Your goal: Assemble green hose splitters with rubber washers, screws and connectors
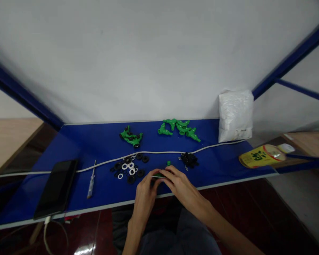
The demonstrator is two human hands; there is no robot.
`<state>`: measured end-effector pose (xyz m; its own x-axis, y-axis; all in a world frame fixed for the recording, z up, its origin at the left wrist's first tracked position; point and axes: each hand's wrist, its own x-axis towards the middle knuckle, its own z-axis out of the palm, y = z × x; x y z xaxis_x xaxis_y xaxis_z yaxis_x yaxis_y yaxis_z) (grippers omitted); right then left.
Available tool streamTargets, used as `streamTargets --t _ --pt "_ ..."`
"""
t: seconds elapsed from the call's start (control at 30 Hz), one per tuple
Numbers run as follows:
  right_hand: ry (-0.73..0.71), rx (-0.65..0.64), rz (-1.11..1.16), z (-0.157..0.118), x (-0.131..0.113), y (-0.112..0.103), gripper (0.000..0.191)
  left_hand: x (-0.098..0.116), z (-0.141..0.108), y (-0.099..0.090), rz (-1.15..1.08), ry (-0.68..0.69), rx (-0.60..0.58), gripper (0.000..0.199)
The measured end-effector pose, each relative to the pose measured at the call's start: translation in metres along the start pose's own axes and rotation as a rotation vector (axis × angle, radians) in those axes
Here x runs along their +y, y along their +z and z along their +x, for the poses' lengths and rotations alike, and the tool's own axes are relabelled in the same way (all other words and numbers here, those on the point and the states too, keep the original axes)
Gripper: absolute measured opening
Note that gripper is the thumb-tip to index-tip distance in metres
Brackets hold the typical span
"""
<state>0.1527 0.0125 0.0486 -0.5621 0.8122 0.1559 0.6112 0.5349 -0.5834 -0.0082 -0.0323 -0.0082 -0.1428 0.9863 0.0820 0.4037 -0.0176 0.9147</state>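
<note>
The left hand and the right hand pinched a green piece between their fingers, close to the front of the blue table. A thin white bit showed there too, so the step looked like fiddling with that one piece, and the next move seemed to call for a tight, steady hold.

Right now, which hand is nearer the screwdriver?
Left: the left hand is to the right of the screwdriver, and the right hand is farther right.
</note>
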Motion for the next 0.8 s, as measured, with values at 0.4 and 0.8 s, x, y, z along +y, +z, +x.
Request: streamTargets --t 0.4,0.8 --pt "0.446 0.437 -0.07 -0.052 0.075 -0.008 0.018 0.017 0.005 -0.016 -0.019 -0.151 -0.112 0.044" --pt "0.462 0.369 -0.086 -0.031 0.081 0.0 0.016 0.014 0.004 -0.012 -0.05 -0.197 -0.111 0.036"
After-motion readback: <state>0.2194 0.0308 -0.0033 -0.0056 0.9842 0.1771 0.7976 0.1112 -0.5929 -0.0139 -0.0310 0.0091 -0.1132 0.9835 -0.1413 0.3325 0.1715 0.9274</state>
